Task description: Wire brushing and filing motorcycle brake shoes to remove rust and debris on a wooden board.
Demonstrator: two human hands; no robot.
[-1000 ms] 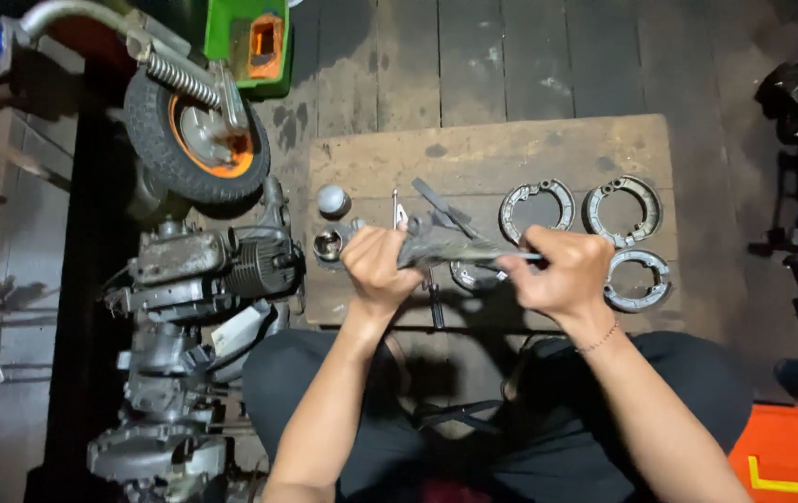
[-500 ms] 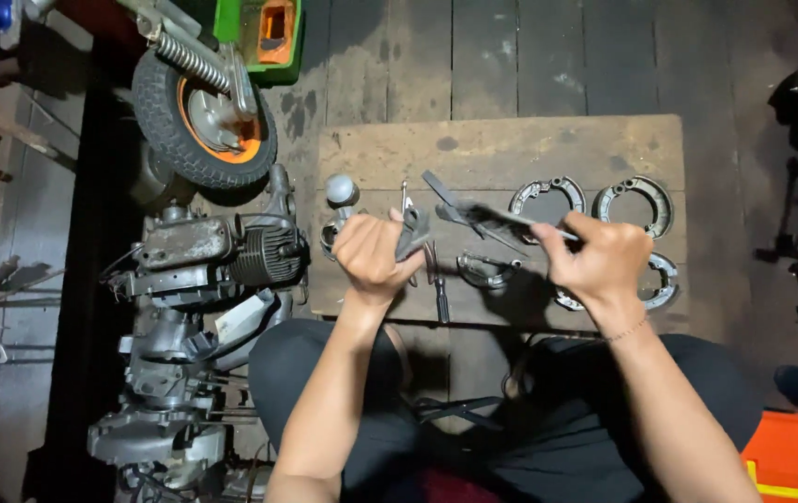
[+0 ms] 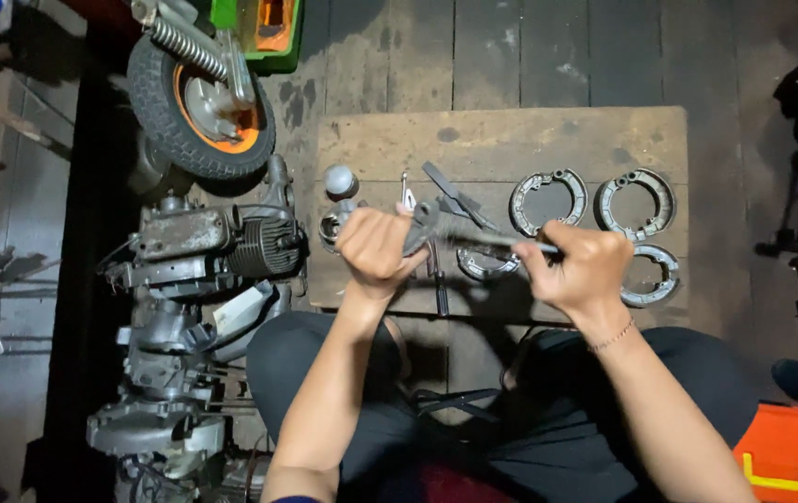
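On the wooden worktop (image 3: 501, 140) mid-frame, my left hand (image 3: 375, 250) and right hand (image 3: 578, 268) have drawn apart, fingers clamped on the grey metal tool (image 3: 459, 233).

The left hand (image 3: 375, 250) covers one end of the grey metal part (image 3: 422, 226); its shape there cannot be determined. The rod (image 3: 492, 240) is motion-blurred, and its 3 o'clock end is enclosed by the right hand (image 3: 578, 265). One brake shoe (image 3: 485, 265) is partly masked. At 12 o'clock, the green crate (image 3: 264, 33) is cropped. At 5 o'clock, the orange case (image 3: 795, 456) is cropped.
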